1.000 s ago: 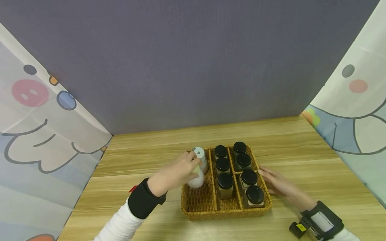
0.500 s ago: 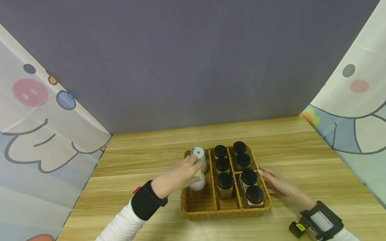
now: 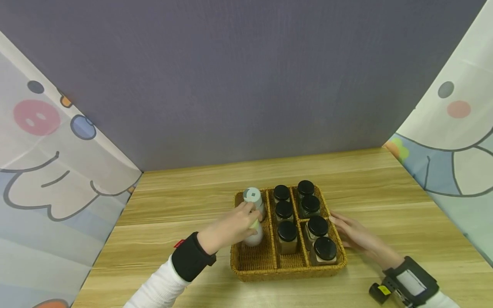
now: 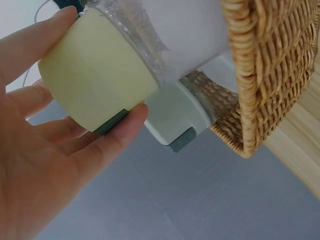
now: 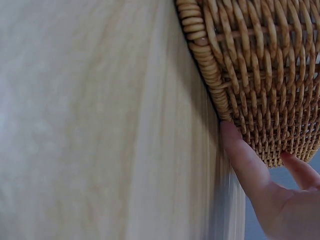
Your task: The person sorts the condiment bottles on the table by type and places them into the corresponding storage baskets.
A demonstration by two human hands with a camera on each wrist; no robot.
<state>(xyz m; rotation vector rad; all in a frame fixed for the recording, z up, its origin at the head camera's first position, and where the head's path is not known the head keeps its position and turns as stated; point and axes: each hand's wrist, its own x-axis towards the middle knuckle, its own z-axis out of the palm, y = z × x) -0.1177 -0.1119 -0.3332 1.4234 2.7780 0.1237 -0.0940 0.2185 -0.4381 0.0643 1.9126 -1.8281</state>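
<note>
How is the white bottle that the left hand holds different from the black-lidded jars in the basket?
The white bottle is opaque with a pale yellow cap, gripped by the left hand; the black-lidded jars are clear, with brownish contents, and untouched. The bottle stands in the left compartment, the jars in the middle and right ones. All stand inside the wicker basket.

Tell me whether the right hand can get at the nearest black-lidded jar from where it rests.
Probably yes. The right hand lies flat against the basket's right wall, and the nearest black-lidded jar stands just inside that wall, its lid clear above the rim with nothing over it.
</note>
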